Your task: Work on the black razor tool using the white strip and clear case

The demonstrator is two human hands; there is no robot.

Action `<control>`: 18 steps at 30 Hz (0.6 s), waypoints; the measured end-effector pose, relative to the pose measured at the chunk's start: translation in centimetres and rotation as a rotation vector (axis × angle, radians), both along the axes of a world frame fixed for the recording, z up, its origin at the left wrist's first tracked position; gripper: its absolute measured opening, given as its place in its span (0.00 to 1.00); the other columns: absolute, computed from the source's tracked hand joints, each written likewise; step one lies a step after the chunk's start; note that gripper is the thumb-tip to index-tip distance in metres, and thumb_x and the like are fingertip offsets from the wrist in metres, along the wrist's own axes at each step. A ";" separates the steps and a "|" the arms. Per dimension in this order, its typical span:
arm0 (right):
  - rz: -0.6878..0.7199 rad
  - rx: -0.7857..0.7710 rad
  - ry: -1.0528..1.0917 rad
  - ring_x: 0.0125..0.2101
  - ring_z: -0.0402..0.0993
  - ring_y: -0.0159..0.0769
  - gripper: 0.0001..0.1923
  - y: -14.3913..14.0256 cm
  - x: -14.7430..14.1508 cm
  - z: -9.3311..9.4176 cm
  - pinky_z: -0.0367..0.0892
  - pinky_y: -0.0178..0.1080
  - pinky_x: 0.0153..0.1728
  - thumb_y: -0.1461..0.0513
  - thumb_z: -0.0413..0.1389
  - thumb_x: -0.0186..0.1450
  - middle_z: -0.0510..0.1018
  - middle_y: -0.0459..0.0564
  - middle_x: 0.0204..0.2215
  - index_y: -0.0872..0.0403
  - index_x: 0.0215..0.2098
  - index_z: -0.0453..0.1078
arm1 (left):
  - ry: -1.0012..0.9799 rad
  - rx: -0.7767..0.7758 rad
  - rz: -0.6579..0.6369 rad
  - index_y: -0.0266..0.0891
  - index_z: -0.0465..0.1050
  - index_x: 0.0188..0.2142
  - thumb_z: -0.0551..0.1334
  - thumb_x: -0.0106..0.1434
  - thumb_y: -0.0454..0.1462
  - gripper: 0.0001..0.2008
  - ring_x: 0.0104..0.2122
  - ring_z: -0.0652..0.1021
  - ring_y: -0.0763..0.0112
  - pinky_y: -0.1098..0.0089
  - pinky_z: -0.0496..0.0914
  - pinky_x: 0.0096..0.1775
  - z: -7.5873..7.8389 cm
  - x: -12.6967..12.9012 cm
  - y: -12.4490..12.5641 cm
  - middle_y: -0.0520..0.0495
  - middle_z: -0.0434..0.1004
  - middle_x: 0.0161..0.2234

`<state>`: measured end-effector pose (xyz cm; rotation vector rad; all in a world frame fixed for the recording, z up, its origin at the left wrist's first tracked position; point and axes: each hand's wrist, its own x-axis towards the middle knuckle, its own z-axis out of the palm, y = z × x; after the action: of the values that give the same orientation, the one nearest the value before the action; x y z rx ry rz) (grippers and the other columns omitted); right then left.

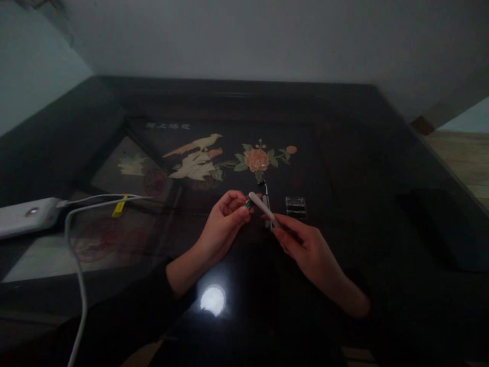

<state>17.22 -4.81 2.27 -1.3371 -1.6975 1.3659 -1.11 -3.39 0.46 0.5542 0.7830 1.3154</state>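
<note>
The table [362,168] is dark, glossy and mirror-smooth; the stick [263,209] looks like smooth white plastic, as does the charger [26,216].

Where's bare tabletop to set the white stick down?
Bare: dark glass right of the clear plastic case, up to the dark slab. Crowded: left side, with the white power bank and its cable; and around the left hand and right hand holding the white stick.

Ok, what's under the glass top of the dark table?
Under the glass tabletop lies an inlaid picture: a pale bird on a branch and a pink flower with green leaves. The left hand, right hand and white stick cover its lower edge.
</note>
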 end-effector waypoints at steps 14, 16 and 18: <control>0.063 -0.115 0.130 0.20 0.54 0.27 0.21 -0.5 -0.2 0.3 0.51 0.31 0.18 0.56 0.52 0.68 0.62 0.43 0.21 0.59 0.52 0.75 | 0.052 0.057 0.051 0.38 0.70 0.31 0.78 0.44 0.39 0.20 0.37 0.78 0.73 0.77 0.68 0.34 -0.1 0.0 0.1 0.47 0.81 0.37; 0.024 -0.075 0.073 0.20 0.55 0.28 0.20 -0.3 -0.1 0.1 0.53 0.31 0.18 0.56 0.53 0.68 0.63 0.43 0.20 0.58 0.52 0.75 | 0.051 0.052 0.042 0.38 0.70 0.30 0.78 0.44 0.38 0.20 0.33 0.76 0.76 0.78 0.67 0.34 -0.1 0.0 0.0 0.50 0.79 0.34; -0.013 -0.047 0.032 0.21 0.57 0.29 0.20 -0.1 0.0 0.0 0.55 0.31 0.18 0.57 0.53 0.68 0.65 0.45 0.21 0.58 0.52 0.75 | 0.045 0.048 0.045 0.38 0.70 0.30 0.79 0.43 0.39 0.21 0.30 0.74 0.78 0.78 0.67 0.33 -0.1 0.0 0.0 0.53 0.76 0.30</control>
<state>17.26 -4.89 2.23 -1.3430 -1.6417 1.4205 -1.11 -3.44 0.32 0.6095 0.8067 1.3700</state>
